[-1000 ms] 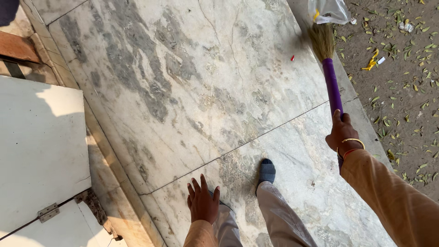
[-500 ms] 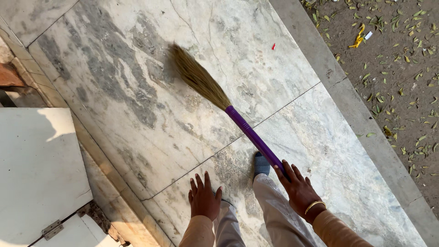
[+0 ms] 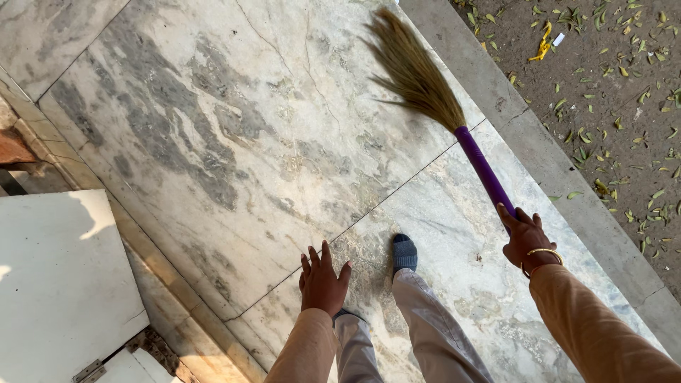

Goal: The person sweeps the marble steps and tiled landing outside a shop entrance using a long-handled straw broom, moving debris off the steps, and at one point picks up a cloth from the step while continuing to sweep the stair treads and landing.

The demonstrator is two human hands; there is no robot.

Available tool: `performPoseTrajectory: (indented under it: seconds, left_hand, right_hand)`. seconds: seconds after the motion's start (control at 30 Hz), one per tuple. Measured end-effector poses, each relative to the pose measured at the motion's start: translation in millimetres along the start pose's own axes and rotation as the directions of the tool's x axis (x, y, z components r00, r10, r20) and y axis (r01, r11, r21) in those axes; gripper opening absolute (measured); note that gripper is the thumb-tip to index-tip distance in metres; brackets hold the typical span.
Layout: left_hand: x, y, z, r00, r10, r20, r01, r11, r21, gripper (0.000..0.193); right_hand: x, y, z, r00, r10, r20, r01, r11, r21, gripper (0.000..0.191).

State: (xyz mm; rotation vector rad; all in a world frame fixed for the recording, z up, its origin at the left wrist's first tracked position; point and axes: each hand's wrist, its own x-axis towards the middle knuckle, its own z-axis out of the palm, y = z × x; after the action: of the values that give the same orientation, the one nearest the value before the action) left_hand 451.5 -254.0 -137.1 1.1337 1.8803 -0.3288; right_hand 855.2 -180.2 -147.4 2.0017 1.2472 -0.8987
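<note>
My right hand (image 3: 526,240), a gold bangle at its wrist, is clenched around the low end of the purple plastic handle of a straw-bristled grass broom (image 3: 454,120). The broom runs up and away from that hand, its tan bristle head spread over the grey-veined white marble floor (image 3: 213,142) well ahead of my fingers. My left hand (image 3: 323,284) hangs released, fingers splayed, holding nothing, just above my left knee.

By my judgement the broom is light and easy to swing one-handed. The handle looks stiff and smooth, perhaps a little slippery, while the bristles are soft and springy and would bend under pressure. The best hold is on the purple handle, where my right hand already sits; a second grip could go higher, nearer the bristle binding.

Between my hands a foot in a blue-grey sock (image 3: 405,253) stands on the marble, close to the broom's path. Beyond my right hand a grey stone kerb (image 3: 539,142) edges the floor, and past it lies brown earth strewn with dry leaves (image 3: 624,85) and a scrap of yellow wrapper (image 3: 543,44). Off to the side of my left hand is a white painted panel with a metal hinge (image 3: 64,284), well apart from the broom.
</note>
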Motion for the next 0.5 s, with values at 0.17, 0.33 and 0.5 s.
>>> performPoseTrajectory:
  seconds: [0.17,0.33,0.5]
  left_hand:
    - [4.3,-7.4,24.0,0.991,-0.051,0.121,0.089,0.939,-0.331,0.082]
    - [-16.3,21.4,50.5,0.915,0.118,0.386,0.211,0.676,-0.706,0.080]
    - [-58.8,73.4,70.1,0.722,0.368,0.587,0.582,0.137,-0.802,0.079]
  right_hand:
    - [12.1,-12.8,-61.0,0.977,-0.058,-0.204,0.087,0.987,0.137,0.107]
    - [-32.1,-52.9,-58.0,0.953,-0.218,-0.212,0.235,0.970,0.060,0.108]
    - [-87.5,-106.9,12.7,0.910,-0.397,-0.118,0.411,0.827,0.384,0.101]
